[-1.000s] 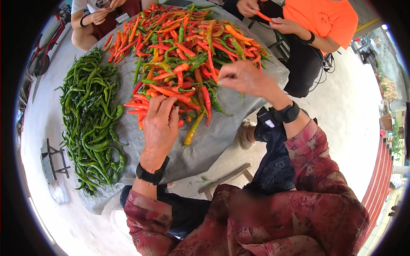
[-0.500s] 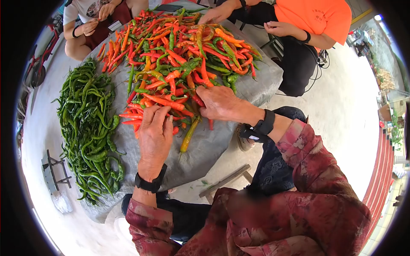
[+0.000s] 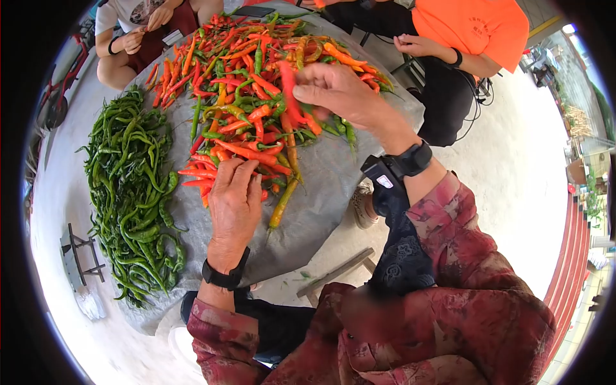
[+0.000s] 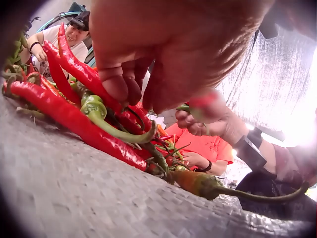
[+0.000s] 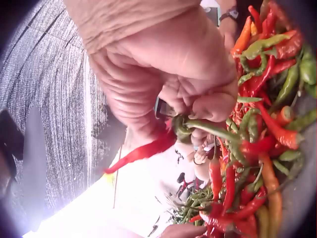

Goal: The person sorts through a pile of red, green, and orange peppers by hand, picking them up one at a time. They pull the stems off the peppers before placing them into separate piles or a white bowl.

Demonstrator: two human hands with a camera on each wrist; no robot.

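My right hand (image 3: 343, 96) is raised over the right side of a heap of red, orange and green chili peppers (image 3: 256, 83). It pinches a long red chili pepper (image 5: 148, 151) near its green cap, and the stem (image 5: 213, 129) sticks out past the fingers. In the head view that pepper is blurred. At the heap's near edge, my left hand (image 3: 234, 199) is low, with fingers bent down among red chili peppers (image 4: 74, 119). Its fingertips are right at one of them; I cannot tell whether they pinch it. A yellow-green chili pepper (image 3: 282, 204) lies just right of this hand.
Green chili peppers (image 3: 131, 199) form a separate pile on the left of the grey sheet (image 3: 308, 221). Two other people sit across, one in an orange shirt (image 3: 471, 32), one in white at the far left. A wooden stool (image 3: 340, 273) stands below the sheet's near edge.
My right hand came down into the heap near my left hand, then rose away with a red chili pepper. My left hand has hardly moved. The orange-shirted person's hands have parted.
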